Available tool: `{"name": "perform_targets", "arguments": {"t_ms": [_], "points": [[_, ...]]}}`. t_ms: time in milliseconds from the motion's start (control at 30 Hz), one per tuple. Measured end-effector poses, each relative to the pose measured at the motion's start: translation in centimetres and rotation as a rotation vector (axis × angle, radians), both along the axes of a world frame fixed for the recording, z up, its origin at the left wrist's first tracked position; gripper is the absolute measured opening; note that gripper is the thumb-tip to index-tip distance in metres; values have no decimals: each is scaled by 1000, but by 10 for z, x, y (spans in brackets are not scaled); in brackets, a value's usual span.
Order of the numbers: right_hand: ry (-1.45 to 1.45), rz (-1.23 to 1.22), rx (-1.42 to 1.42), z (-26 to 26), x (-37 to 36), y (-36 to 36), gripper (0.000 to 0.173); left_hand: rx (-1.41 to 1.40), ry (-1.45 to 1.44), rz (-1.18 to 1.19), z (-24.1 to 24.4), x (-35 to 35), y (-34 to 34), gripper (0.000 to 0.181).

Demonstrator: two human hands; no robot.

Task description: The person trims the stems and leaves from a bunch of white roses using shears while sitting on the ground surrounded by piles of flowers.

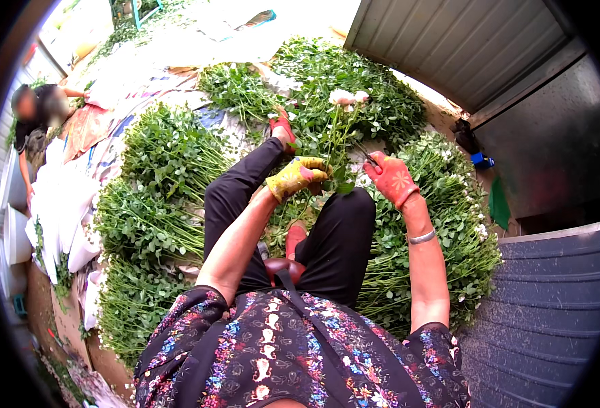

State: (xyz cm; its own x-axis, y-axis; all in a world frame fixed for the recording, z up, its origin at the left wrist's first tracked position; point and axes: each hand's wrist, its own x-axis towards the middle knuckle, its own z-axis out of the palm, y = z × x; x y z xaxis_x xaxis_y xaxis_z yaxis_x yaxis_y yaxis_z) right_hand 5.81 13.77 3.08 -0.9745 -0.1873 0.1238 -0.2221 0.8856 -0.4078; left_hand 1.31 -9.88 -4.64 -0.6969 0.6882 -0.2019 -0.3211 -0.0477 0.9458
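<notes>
My left hand (300,178), in a yellow patterned glove, closes around leafy green rose stems (334,137). Pale pink rose blooms (343,98) top these stems, pointing away from me. In a red glove with a flower print, my right hand (393,179) grips a small dark cutting tool (367,155), perhaps pruning shears; most of it is hidden by the fingers. Its tip points up and left, a little right of the held stems. Between my legs lie more cut stems and leaves (279,219).
Heaps of cut rose stems lie at left (162,204), at right (432,229) and ahead (351,71). Another person (34,117) is at far left beside white sheets (65,204) and pale tubs (17,234). Corrugated metal panels (545,301) bound the right side.
</notes>
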Motion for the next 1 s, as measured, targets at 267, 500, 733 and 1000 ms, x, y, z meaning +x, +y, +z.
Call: {"name": "perform_targets", "arguments": {"t_ms": [267,500,733,1000], "points": [[-56,198,-107,2,7,3,19,3,21,-5,-5,-5,-5,18],[-109,85,-20,10,9,-3,18,35,-14,17,-7,-3,-9,18],[-62,68,75,-5,6,-4,23,18,66,255,-16,-10,-1,16],[-136,103,200,-22,-23,-38,24,-105,156,564,-8,-10,6,16]]}}
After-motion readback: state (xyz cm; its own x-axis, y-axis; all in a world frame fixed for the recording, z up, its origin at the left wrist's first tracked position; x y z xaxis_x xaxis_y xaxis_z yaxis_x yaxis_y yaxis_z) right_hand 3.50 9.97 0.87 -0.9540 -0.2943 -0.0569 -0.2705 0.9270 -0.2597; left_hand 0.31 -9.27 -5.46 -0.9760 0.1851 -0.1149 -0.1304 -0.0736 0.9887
